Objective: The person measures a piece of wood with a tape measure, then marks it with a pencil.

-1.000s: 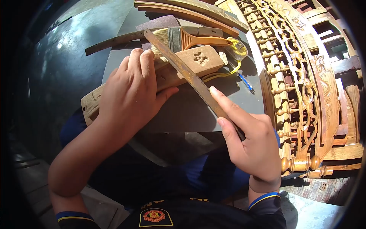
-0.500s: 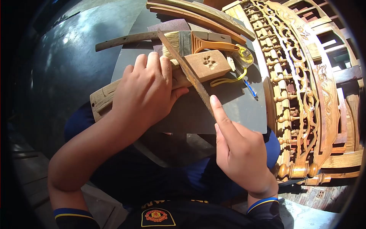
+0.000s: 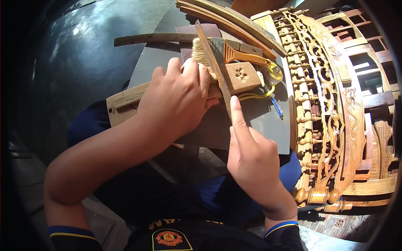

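My right hand (image 3: 253, 154) is closed round the near end of a long, narrow, rusty metal file (image 3: 214, 62), its index finger stretched along the top. The file lies slantwise across a wooden block (image 3: 240, 77), whose right end has a cluster of small gouged holes. My left hand (image 3: 176, 98) wraps over the middle of the wood, left of the file, with the thumb on the near side. Toward the left, the wood's other end (image 3: 130, 98) shows a groove and a dark hole. The file's contact spot is partly hidden by my left fingers.
Behind the block lie a paintbrush (image 3: 240, 55), purplish sandpaper (image 3: 184, 52) and a dark wooden strip (image 3: 146, 39). A yellow tape measure (image 3: 274, 71) and blue pen (image 3: 276, 107) rest at the grey board's (image 3: 259, 140) right. Curved wooden pieces (image 3: 234, 30) lie farther back; carved furniture (image 3: 349, 104) stands right.
The file has slid away from me over the block and stands at a steeper angle in view. My right hand has moved forward and left; my left hand keeps its grip. The camera view has shifted.
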A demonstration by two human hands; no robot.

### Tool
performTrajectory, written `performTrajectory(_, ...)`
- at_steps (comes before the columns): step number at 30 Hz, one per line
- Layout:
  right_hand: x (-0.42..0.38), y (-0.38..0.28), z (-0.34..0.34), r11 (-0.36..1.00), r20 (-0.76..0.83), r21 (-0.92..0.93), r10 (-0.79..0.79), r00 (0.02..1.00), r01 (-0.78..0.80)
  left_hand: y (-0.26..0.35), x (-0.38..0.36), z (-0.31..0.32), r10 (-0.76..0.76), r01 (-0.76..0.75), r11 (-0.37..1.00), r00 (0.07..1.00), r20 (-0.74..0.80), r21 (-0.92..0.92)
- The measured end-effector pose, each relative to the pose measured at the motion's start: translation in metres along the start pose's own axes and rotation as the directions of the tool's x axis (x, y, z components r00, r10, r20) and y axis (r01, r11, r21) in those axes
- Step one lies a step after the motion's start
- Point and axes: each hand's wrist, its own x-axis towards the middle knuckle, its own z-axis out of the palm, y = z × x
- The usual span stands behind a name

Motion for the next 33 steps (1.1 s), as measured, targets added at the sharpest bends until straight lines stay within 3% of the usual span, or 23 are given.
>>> performTrajectory(2, 0.001, 0.001, 0.010, 0.999, -0.030, -0.044, -0.015, 0.999, 0.014, 0.001, 0.002, -0.001, -0.004, 0.004, 1.000, 1.000, -0.011, 0.001)
performTrajectory(4, -0.007, -0.007, -0.017, 0.999, 0.058, -0.026, 0.047, 0.997, -0.045, 0.002, 0.001, 0.000, -0.019, 0.020, 1.000, 1.000, -0.015, 0.010)
performTrajectory(8, -0.016, -0.011, -0.035, 0.990, 0.085, 0.052, 0.127, 0.988, -0.132, 0.001, 0.002, -0.006, -0.050, 0.052, 0.999, 0.996, 0.071, -0.018)
performTrajectory(11, 0.006, 0.001, 0.019, 0.999, -0.079, -0.027, -0.024, 0.997, 0.022, 0.005, 0.003, -0.007, -0.036, 0.038, 0.999, 0.995, 0.095, -0.013)
performTrajectory(12, 0.006, 0.000, 0.018, 0.996, -0.067, -0.084, -0.028, 0.997, 0.023, 0.005, 0.003, -0.006, -0.042, 0.044, 0.999, 0.996, 0.080, -0.019)
performTrajectory(16, -0.018, -0.005, -0.036, 0.996, 0.064, 0.027, 0.079, 0.995, -0.081, 0.003, 0.006, -0.010, -0.065, 0.069, 0.997, 0.987, 0.144, -0.020)
performTrajectory(18, -0.015, 0.003, -0.029, 1.000, 0.041, 0.007, -0.012, 0.999, 0.012, 0.000, 0.005, -0.010, -0.075, 0.076, 0.997, 0.987, 0.140, -0.001)
performTrajectory(21, 0.010, 0.007, 0.009, 1.000, -0.038, -0.014, -0.022, 0.999, 0.022, 0.004, 0.004, -0.006, -0.041, 0.043, 0.999, 0.994, 0.100, -0.015)
performTrajectory(24, 0.000, 0.003, -0.015, 0.999, 0.068, -0.028, -0.025, 0.997, 0.027, 0.003, 0.004, -0.006, -0.052, 0.054, 0.998, 0.995, 0.085, -0.026)
performTrajectory(27, -0.019, -0.006, -0.036, 0.994, 0.065, 0.028, 0.101, 0.993, -0.103, 0.003, 0.006, -0.009, -0.063, 0.065, 0.998, 0.988, 0.143, -0.013)
performTrajectory(31, 0.004, 0.004, 0.006, 0.999, -0.046, -0.038, -0.032, 0.998, 0.030, 0.005, 0.005, -0.004, -0.050, 0.052, 0.998, 0.996, 0.073, -0.026)
performTrajectory(33, -0.001, 0.004, -0.003, 0.999, -0.004, -0.049, -0.013, 1.000, 0.013, 0.004, 0.005, -0.002, -0.062, 0.062, 0.998, 0.997, 0.037, -0.021)
